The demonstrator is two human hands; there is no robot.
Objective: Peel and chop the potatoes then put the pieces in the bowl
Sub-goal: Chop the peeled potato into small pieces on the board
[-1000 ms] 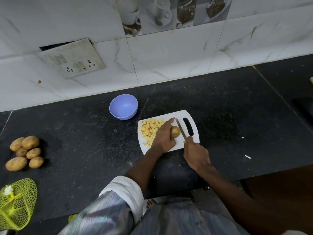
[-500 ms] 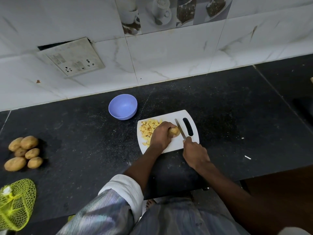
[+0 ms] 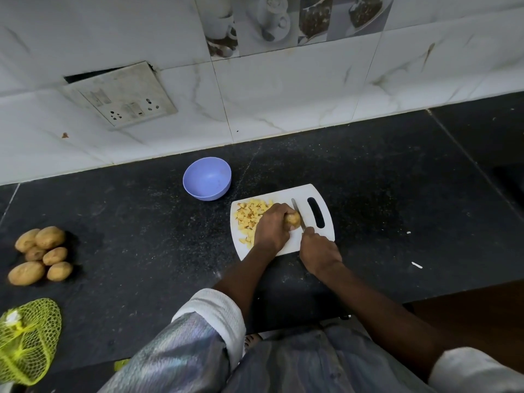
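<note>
Chopping is the step we judge to be in hand: on the white plastic cutting board (image 3: 286, 245) with its slotted handle, the left hand (image 3: 270, 229) curls its fingers (image 3: 279, 209) over a small brown-skinned potato (image 3: 293, 219) and pins it down, while the right hand (image 3: 319, 252) wraps its fingers round the handle of a slim steel-bladed knife (image 3: 297, 212). The blade lies right against the potato's right side; whether it has bitten in we cannot tell. The skin looks to be on this potato (peeling seems to have been skipped, or is too small to make out).

A heap of pale yellow potato cubes (image 3: 251, 218) sits on the left half of the board, just beside the left hand. The lilac plastic bowl (image 3: 207, 178) stands on the dark speckled stone desk (image 3: 141, 222), near the board's far-left corner, and holds nothing that we can see. Six whole brown potatoes (image 3: 39, 255) wait well apart at the desk's left edge, with a yellow-green mesh bag (image 3: 27, 338) nearer us.

Next, in our judgement, we need a firm downward cut close to the left fingertips, so those must tuck back from the edge; afterwards the cubes must go into the bowl.
</note>
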